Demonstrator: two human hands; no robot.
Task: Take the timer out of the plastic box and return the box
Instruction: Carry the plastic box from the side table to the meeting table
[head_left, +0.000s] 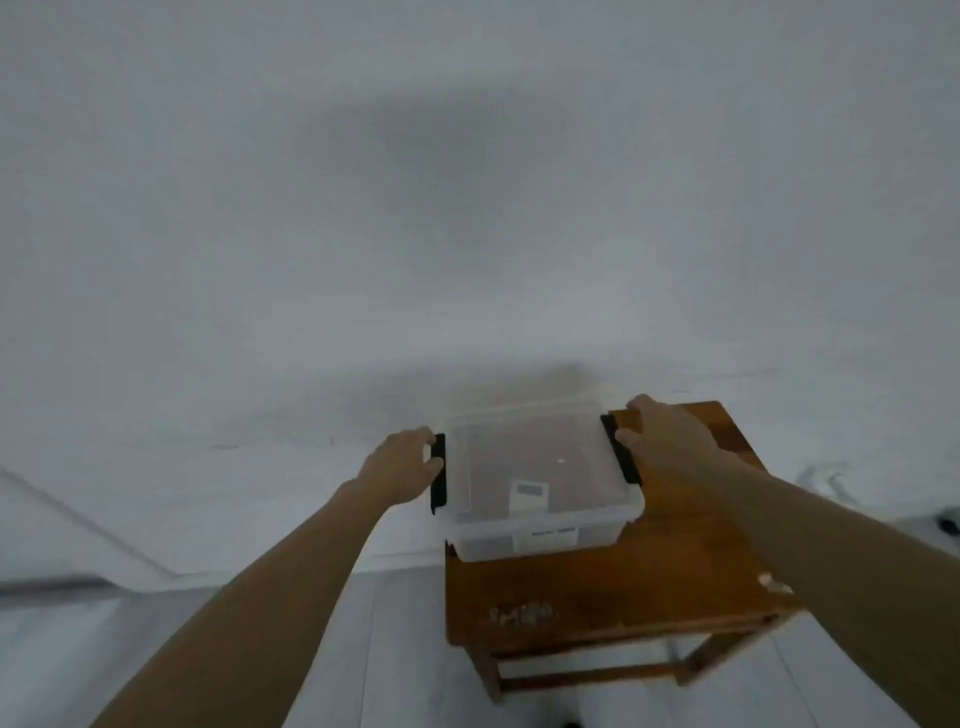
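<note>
A clear plastic box (540, 530) with a clear lid and black side latches rests on the far left part of a small wooden table (597, 597). Through the lid a small white timer (530, 493) with a dark display shows inside. My left hand (400, 462) grips the box's left side at the black latch (438, 473). On the opposite side my right hand (670, 441) holds the box at the other latch (621, 452). The lid is on the box.
A white wall fills the view behind the table. The floor below is pale grey. A white label sits on the box's front wall. A pale scuff marks the table's front edge. The picture is blurred.
</note>
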